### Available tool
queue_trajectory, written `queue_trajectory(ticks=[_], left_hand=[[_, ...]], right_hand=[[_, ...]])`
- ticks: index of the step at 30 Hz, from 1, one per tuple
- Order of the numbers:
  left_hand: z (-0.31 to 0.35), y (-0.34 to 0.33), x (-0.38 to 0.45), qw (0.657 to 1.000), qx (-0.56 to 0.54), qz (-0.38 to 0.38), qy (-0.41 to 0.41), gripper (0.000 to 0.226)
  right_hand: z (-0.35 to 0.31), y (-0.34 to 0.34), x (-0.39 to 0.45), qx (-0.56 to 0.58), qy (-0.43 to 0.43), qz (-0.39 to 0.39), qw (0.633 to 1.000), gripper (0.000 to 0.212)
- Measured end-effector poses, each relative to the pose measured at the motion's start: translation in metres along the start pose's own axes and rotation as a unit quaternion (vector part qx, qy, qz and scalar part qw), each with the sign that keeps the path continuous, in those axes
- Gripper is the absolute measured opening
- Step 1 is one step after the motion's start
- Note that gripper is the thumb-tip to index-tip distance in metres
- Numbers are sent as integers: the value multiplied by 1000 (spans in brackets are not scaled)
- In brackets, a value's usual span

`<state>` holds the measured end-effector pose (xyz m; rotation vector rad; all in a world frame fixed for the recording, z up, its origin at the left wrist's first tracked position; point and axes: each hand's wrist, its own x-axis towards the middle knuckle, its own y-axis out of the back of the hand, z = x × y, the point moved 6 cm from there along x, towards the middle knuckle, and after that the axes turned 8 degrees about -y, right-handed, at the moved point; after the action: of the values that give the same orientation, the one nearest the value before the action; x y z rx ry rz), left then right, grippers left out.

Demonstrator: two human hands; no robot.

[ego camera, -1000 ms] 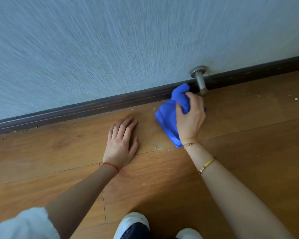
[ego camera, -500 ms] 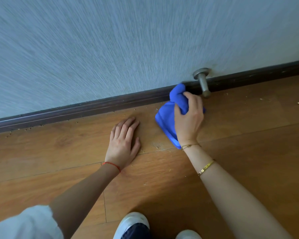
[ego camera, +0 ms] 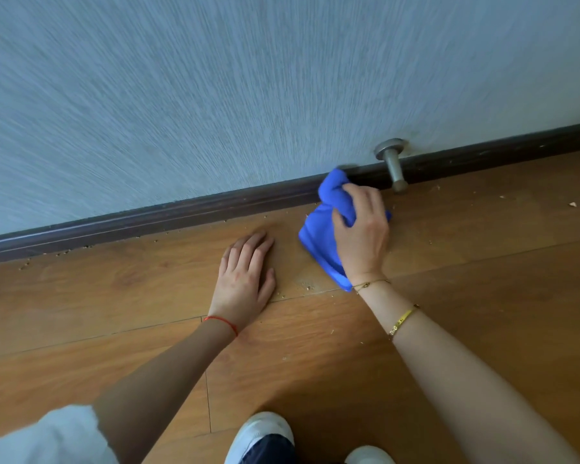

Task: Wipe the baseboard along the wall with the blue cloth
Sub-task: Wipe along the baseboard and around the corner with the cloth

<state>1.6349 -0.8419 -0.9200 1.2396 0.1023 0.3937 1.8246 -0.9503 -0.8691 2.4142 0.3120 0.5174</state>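
Bunching the blue cloth [ego camera: 322, 236] in the right hand [ego camera: 362, 239] lets a wadded corner be pressed against the dark baseboard [ego camera: 181, 214], which runs diagonally from the lower left of the frame up to the right edge; the fingers are curled round the fabric, so the cloth is firmly grasped, while its loose remainder trails down onto the wooden floor [ego camera: 482, 296] under the wrist. The raised wad is seen touching the baseboard just left of the metal door stopper [ego camera: 392, 162], right of centre, which juts out over the strip and is judged an obstacle to be worked around. The left hand [ego camera: 245, 279] is laid flat on the floor near the middle of the frame, fingers straight and holding nothing, apparently placed there to prop the crouched body. The cloth lies just to the right of that hand, not touching it. Crumbs [ego camera: 61, 252] are scattered along the baseboard foot at the left, so that stretch is judged still to be wiped.
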Motion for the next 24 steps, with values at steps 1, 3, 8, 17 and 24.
queue_trajectory(ticks=[1,3,8,17,24], left_hand=[[0,0,0,1000,-2,1,1,49],[1,0,-1,1000,-7,3,5,50],[4,0,0,1000,-1,9,5,50],[16,4,17,997,26,-7,-78,47],[62,13,53,978,26,-61,-196,51]], right_hand=[[2,2,0,7,-30,20,999,35],[-9,-4,-3,20,-35,17,999,34],[-42,-34,-18,7,75,-107,991,33],[-7,33,-24,-53,103,-103,988,32],[4,120,0,-123,143,-85,978,31]])
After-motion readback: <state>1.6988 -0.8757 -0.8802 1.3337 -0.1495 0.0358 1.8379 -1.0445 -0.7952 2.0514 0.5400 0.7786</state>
